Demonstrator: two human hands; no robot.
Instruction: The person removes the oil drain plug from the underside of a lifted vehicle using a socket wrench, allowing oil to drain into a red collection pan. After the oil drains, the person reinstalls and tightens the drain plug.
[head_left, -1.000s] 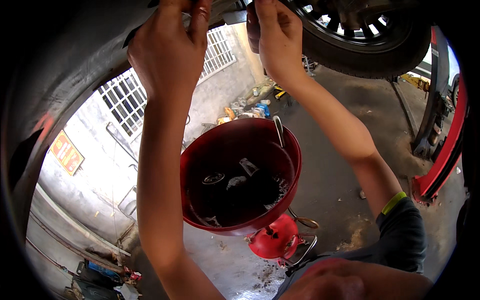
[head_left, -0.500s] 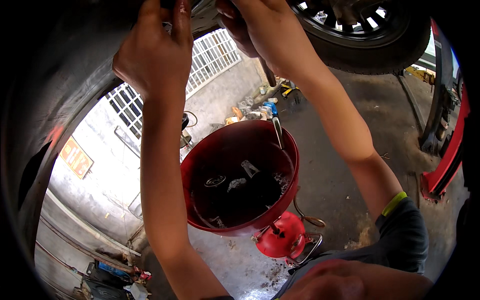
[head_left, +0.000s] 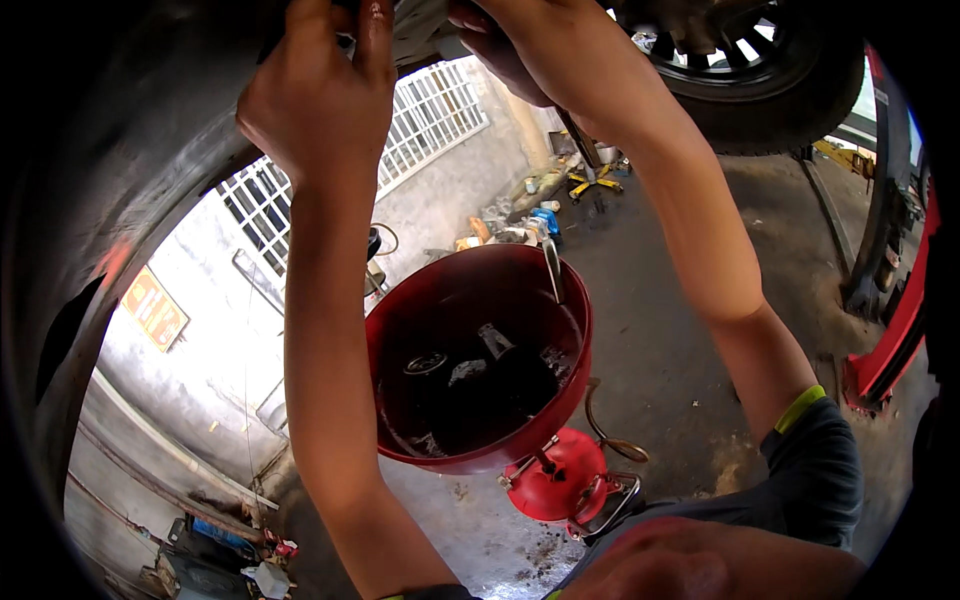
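Observation:
Both my arms reach up to the dark underside of a raised vehicle (head_left: 150, 110). My left hand (head_left: 325, 105) has its fingers bent upward against it; the fingertips are cut off, and what they grip is hidden. My right hand (head_left: 545, 65) is closed round a dark metal tool handle (head_left: 578, 138), its end sticking out below the palm; the tool's head is out of sight. Beneath my hands stands a dark red oil drain pan (head_left: 480, 458), with black contents and several small objects, including a clear cup-like piece (head_left: 495, 341). A silver tool (head_left: 552, 270) leans over its far right rim.
A red round tank (head_left: 560, 478) with a hose (head_left: 628, 452) is under the pan. A wheel (head_left: 770, 100) hangs at upper right, near a red lift post (head_left: 895, 340). Clutter and a yellow-legged stand (head_left: 594, 182) are by the far wall. More items (head_left: 215, 560) lie lower left.
My right hand and the tool handle's lower end have swung to the right. My left hand has shifted slightly right, still raised at the underside. The view has shifted a little.

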